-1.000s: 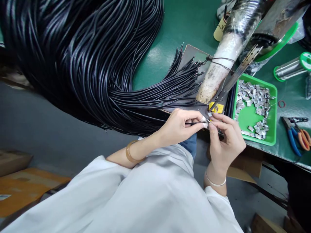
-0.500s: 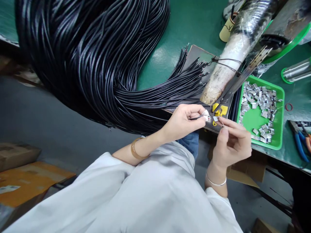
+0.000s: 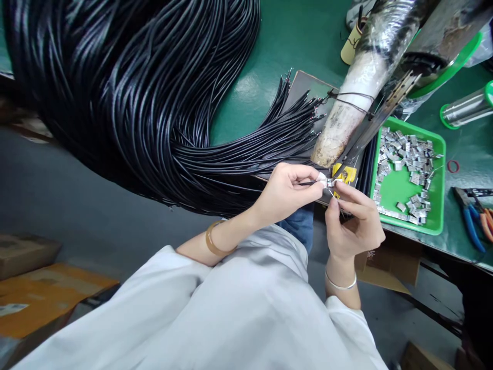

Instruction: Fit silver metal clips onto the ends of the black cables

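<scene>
Pinching a black cable [image 3: 307, 183] beside a metal connector [image 3: 330, 182], the left hand [image 3: 292, 189] had a close grip; the right hand [image 3: 356, 220] pinched thin wire [image 3: 332, 193]. A slip could have misaligned cable and connector.

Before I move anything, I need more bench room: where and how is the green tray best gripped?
Probably by the right rim of the green tray, coming from the right: that edge stands raised, while the metal arm and black strips crowd the left. Keep it level, since the metal pieces inside look loose.
</scene>
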### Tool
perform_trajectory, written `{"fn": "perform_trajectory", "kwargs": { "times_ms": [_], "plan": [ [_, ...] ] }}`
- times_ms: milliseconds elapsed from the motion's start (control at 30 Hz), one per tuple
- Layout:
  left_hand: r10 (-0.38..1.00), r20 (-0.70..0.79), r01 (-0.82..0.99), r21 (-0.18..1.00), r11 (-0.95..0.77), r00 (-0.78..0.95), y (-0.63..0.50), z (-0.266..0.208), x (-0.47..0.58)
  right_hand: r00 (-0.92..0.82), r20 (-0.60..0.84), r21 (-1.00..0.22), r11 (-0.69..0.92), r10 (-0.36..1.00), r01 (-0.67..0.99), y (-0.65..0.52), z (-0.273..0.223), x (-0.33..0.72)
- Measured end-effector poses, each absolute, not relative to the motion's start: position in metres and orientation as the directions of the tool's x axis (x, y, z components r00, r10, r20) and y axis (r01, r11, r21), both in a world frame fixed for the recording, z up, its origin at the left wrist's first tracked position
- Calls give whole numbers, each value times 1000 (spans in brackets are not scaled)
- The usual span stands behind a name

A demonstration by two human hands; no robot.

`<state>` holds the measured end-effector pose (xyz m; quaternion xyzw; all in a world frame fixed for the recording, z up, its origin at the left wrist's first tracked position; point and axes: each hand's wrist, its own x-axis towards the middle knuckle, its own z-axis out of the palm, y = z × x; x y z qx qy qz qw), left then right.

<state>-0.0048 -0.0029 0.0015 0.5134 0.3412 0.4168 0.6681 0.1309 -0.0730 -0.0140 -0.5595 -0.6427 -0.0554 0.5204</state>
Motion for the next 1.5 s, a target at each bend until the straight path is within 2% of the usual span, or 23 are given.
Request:
{"fn": "perform_trajectory", "kwargs": {
  "times_ms": [133, 267, 567, 800, 967, 1133, 1400, 1500],
  "plan": [
    [923, -51, -195, 971, 134, 382, -3, 2, -1, 246, 645, -617, 302, 724, 727, -71, -13, 131],
    [930, -67, -199, 969, 147, 361, -3, 3, 1, 280, 616, -647, 269, 737, 714, -68, -8, 130],
    [929, -7, -175, 981, 77, 369, -4, 4, -1, 283, 618, -643, 265, 733, 719, -69, -2, 127],
    [931, -30, -97, 993, 70, 363, -7, -1, 0, 282, 621, -616, 234, 731, 752, -70, -4, 131],
    [930, 10, -94, 995, 26, 367, -6, 1, 1, 262, 636, -581, 227, 725, 782, -68, -1, 131],
    [927, -27, -56, 997, 52, 375, -5, 1, -2, 266, 629, -593, 229, 730, 772, -66, -1, 130],
    [930, 50, -120, 993, -6, 365, -6, 5, -2, 251, 673, -561, 258, 696, 787, -65, 6, 127],
    [926, 64, -129, 992, -17, 371, -5, 5, -2, 264, 657, -589, 261, 706, 765, -67, 4, 126]
  ]
}}
